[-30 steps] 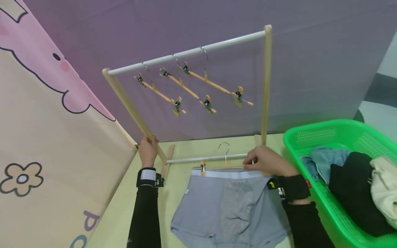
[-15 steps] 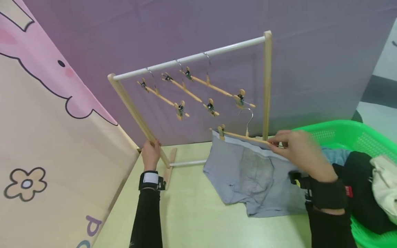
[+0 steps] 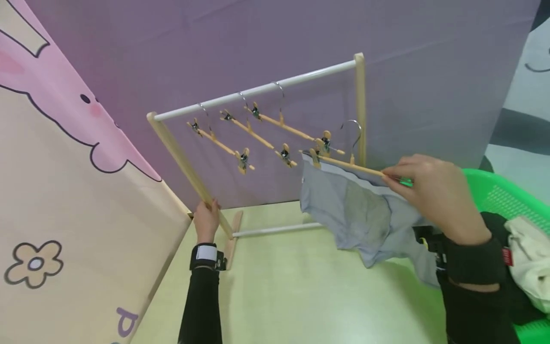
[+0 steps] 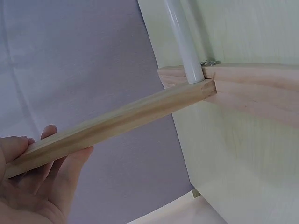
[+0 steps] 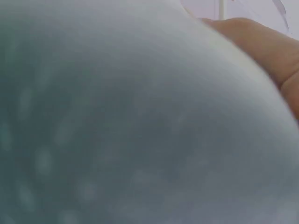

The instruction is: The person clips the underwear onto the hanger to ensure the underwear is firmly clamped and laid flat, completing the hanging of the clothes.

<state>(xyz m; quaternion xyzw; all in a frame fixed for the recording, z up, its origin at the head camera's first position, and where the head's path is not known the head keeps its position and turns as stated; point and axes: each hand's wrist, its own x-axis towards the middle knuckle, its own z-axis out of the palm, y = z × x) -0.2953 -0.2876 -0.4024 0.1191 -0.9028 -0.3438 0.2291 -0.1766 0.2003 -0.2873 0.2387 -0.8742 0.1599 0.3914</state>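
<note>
Head view: left hand (image 3: 206,222) with fingers wrapped round the wooden left post (image 3: 182,160) of a little clothes rack. In the right hand (image 3: 438,191), one end of a wooden clip hanger (image 3: 356,166), pinched by the fingers. Clipped on it, gray boxer shorts (image 3: 365,210), hanging over the table (image 3: 301,286), lower than the white top bar (image 3: 318,75). Up on that bar, three more hangers (image 3: 285,126). At the right, a green basket (image 3: 511,196) with clothes inside.

Left wrist view: thumb and fingers on both sides of the post, near the white bottom bar (image 4: 184,42).

Right wrist view: mostly blurry gray, with only a bit of hand; too little to tell the grip.
</note>
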